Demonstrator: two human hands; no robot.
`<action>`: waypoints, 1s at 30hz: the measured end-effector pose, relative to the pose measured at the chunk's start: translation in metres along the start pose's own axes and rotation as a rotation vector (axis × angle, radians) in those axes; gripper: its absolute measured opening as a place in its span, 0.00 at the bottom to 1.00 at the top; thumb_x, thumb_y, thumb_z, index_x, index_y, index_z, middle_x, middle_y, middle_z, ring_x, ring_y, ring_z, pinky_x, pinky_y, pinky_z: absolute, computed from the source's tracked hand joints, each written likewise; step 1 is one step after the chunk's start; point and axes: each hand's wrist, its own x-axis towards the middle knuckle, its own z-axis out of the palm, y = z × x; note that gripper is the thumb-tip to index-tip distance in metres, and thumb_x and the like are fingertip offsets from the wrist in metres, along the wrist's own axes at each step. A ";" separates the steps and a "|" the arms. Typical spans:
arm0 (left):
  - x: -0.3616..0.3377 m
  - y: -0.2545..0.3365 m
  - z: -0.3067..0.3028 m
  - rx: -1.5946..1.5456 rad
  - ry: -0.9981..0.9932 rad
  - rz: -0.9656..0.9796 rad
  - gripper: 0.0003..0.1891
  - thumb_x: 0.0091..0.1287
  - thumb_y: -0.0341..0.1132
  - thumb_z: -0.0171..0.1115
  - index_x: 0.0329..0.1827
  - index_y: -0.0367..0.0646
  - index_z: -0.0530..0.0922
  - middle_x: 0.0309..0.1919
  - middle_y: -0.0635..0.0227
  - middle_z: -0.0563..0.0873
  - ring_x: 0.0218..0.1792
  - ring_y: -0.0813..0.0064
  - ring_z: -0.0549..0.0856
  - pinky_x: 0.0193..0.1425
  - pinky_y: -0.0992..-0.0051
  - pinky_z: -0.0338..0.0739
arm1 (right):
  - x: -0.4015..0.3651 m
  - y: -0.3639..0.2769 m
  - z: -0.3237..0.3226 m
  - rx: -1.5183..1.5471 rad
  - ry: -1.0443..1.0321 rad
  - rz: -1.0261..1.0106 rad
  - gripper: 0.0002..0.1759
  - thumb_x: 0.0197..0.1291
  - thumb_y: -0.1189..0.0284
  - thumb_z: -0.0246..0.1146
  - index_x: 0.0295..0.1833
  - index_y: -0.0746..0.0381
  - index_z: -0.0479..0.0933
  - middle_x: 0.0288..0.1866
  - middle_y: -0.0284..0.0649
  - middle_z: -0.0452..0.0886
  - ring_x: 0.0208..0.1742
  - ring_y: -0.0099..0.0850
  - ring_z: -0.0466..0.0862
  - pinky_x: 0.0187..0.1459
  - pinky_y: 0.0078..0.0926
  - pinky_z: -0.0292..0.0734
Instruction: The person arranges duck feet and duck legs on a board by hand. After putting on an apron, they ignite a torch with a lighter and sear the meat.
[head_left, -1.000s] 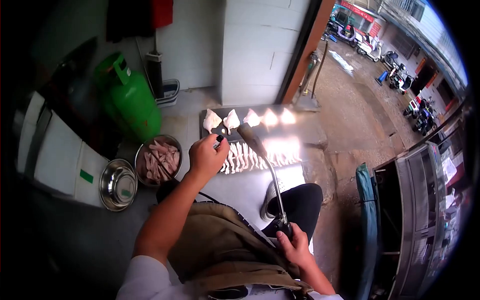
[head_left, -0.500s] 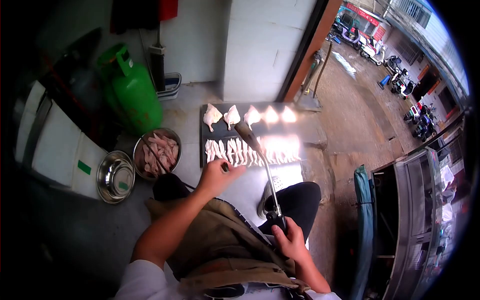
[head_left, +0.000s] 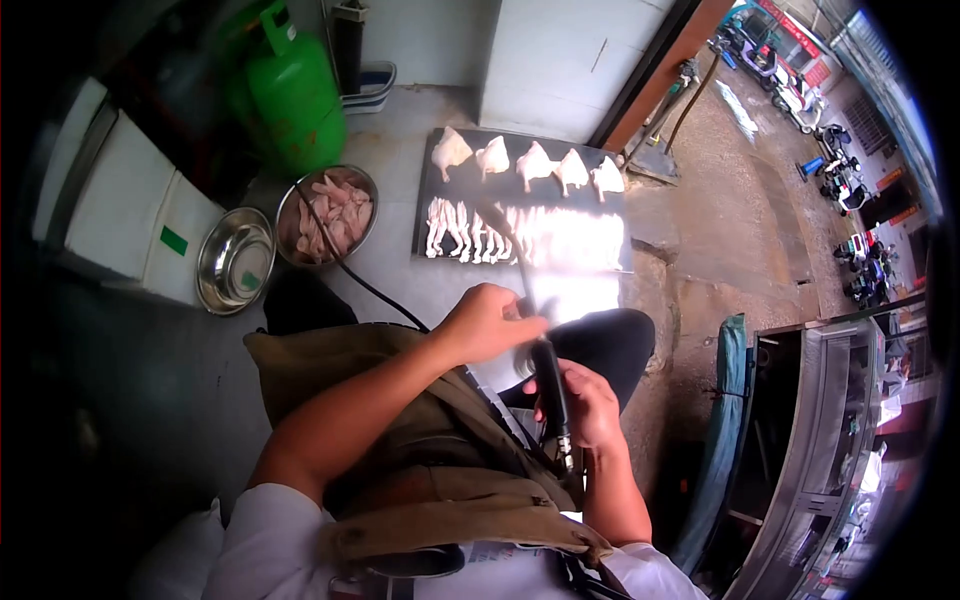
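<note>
My right hand (head_left: 592, 402) is wrapped around the black handle of a gas torch (head_left: 552, 385). The torch's metal tube points up and away, blurred, toward a dark tray (head_left: 500, 190). Closed fingers and thumb of my left hand (head_left: 488, 322) pinch at the top of the handle, where the tube begins; the exact contact is partly hidden. On the tray lie raw poultry leg quarters (head_left: 535, 165) in a back row. A front row of thin pale poultry pieces (head_left: 460, 228) is washed out by glare on its right side.
A metal bowl of raw meat pieces (head_left: 340, 215) stands left of the tray, beside a shiny steel basin (head_left: 235, 262). Behind them is a green gas cylinder (head_left: 295, 100). A black hose (head_left: 365, 283) crosses from the bowl toward my lap. A glass-sided cabinet (head_left: 810, 430) stands at right.
My left hand has come to the top of the torch handle. My right hand has raised the torch handle. The view has tilted, so the tray sits higher, and the glare over the back row has faded.
</note>
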 end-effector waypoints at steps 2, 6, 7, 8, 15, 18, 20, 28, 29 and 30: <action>-0.003 0.002 0.000 -0.079 -0.027 0.057 0.17 0.55 0.41 0.71 0.28 0.31 0.81 0.17 0.64 0.80 0.22 0.76 0.80 0.27 0.72 0.72 | 0.005 0.003 -0.016 0.033 -0.065 -0.036 0.26 0.60 0.73 0.47 0.61 0.76 0.68 0.42 0.55 0.83 0.28 0.38 0.83 0.33 0.29 0.80; -0.009 0.002 0.005 -0.123 0.083 -0.027 0.16 0.55 0.39 0.70 0.29 0.31 0.80 0.18 0.66 0.78 0.23 0.80 0.78 0.28 0.73 0.71 | 0.023 0.021 -0.026 -0.289 -0.182 -0.207 0.25 0.62 0.81 0.59 0.65 0.70 0.67 0.47 0.49 0.82 0.34 0.28 0.82 0.38 0.24 0.79; -0.014 0.009 0.003 -0.185 0.106 -0.049 0.16 0.55 0.39 0.69 0.28 0.31 0.79 0.17 0.66 0.77 0.23 0.81 0.75 0.27 0.73 0.70 | 0.026 0.026 -0.015 -0.436 -0.082 -0.275 0.30 0.58 0.83 0.64 0.66 0.68 0.65 0.48 0.44 0.81 0.36 0.22 0.81 0.39 0.20 0.77; -0.017 0.012 0.002 -0.249 0.124 -0.072 0.16 0.56 0.39 0.69 0.27 0.31 0.79 0.16 0.67 0.75 0.23 0.83 0.72 0.27 0.73 0.68 | 0.031 0.035 -0.010 -0.608 -0.017 -0.322 0.32 0.58 0.77 0.67 0.66 0.69 0.64 0.48 0.42 0.81 0.38 0.22 0.80 0.42 0.21 0.77; -0.004 -0.020 -0.019 -0.150 0.161 0.129 0.16 0.57 0.39 0.68 0.31 0.31 0.79 0.19 0.55 0.79 0.22 0.74 0.79 0.28 0.69 0.71 | 0.058 0.035 0.036 -0.796 0.300 -0.686 0.23 0.67 0.69 0.57 0.61 0.75 0.68 0.38 0.43 0.83 0.37 0.25 0.82 0.42 0.21 0.77; -0.003 -0.036 -0.031 -0.162 0.090 0.141 0.16 0.58 0.39 0.68 0.29 0.31 0.78 0.20 0.51 0.80 0.21 0.65 0.80 0.27 0.66 0.70 | 0.065 0.041 0.044 -0.836 0.340 -0.706 0.24 0.67 0.67 0.57 0.61 0.76 0.69 0.39 0.44 0.83 0.36 0.26 0.83 0.41 0.21 0.78; -0.007 -0.040 -0.038 -0.164 0.047 0.095 0.17 0.59 0.40 0.68 0.26 0.31 0.77 0.21 0.49 0.80 0.21 0.59 0.80 0.27 0.64 0.70 | 0.068 0.046 0.043 -0.907 0.353 -0.672 0.25 0.67 0.67 0.57 0.60 0.76 0.69 0.40 0.45 0.83 0.35 0.27 0.83 0.41 0.22 0.78; -0.012 -0.070 -0.032 -0.297 0.184 0.169 0.18 0.62 0.40 0.66 0.24 0.31 0.76 0.18 0.50 0.78 0.18 0.59 0.76 0.25 0.63 0.67 | 0.074 0.047 0.064 -0.985 0.351 -0.651 0.27 0.67 0.64 0.59 0.60 0.78 0.69 0.40 0.45 0.83 0.34 0.28 0.84 0.39 0.22 0.79; -0.012 -0.071 -0.032 -0.312 0.194 0.177 0.18 0.62 0.40 0.66 0.24 0.32 0.76 0.17 0.50 0.77 0.17 0.59 0.75 0.25 0.64 0.67 | 0.074 0.046 0.065 -1.006 0.350 -0.654 0.28 0.67 0.63 0.59 0.60 0.78 0.69 0.39 0.44 0.83 0.34 0.28 0.84 0.39 0.22 0.78; -0.013 -0.073 -0.030 -0.335 0.208 0.170 0.18 0.62 0.40 0.65 0.24 0.31 0.76 0.17 0.50 0.77 0.17 0.60 0.75 0.24 0.64 0.67 | 0.074 0.046 0.066 -1.026 0.350 -0.658 0.28 0.67 0.63 0.60 0.60 0.78 0.69 0.39 0.44 0.83 0.34 0.28 0.83 0.39 0.21 0.78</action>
